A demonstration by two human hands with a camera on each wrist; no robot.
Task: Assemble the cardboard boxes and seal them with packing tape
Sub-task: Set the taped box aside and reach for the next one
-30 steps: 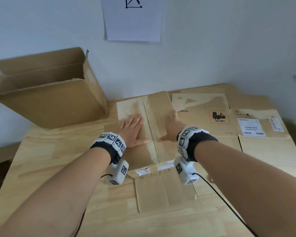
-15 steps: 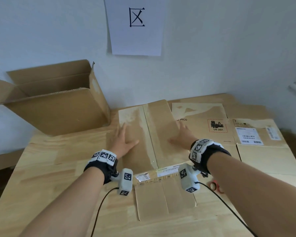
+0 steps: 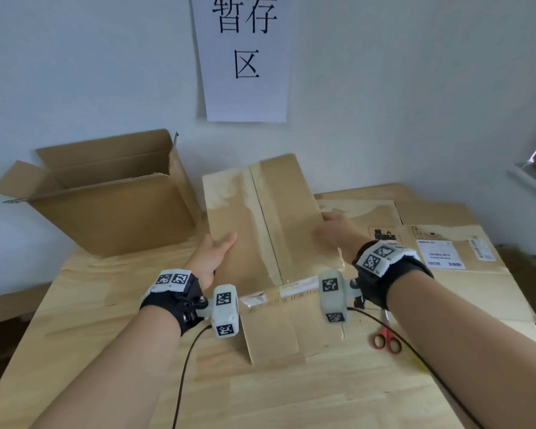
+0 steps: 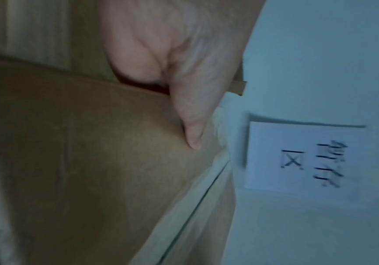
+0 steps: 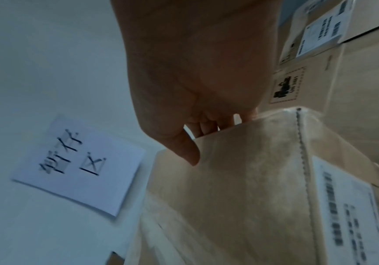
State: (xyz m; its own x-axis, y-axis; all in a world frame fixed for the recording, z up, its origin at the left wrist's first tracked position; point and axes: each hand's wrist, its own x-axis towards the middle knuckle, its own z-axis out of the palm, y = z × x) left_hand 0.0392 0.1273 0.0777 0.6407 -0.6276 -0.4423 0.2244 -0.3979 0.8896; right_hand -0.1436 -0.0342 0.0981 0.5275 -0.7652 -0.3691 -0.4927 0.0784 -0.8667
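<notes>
A moment ago the flat brown cardboard box lay on the pale wooden worktop with both palms pressing on it. Now its far end is tipped up off the worktop. The left hand holds its left edge, thumb on top. The right hand holds its right edge, fingers tucked behind. I think the box is about to be opened into shape. It is smooth, stiff card, with old shiny tape along the middle seam. A big open brown box stands nearby, and red-handled scissors lie close.
</notes>
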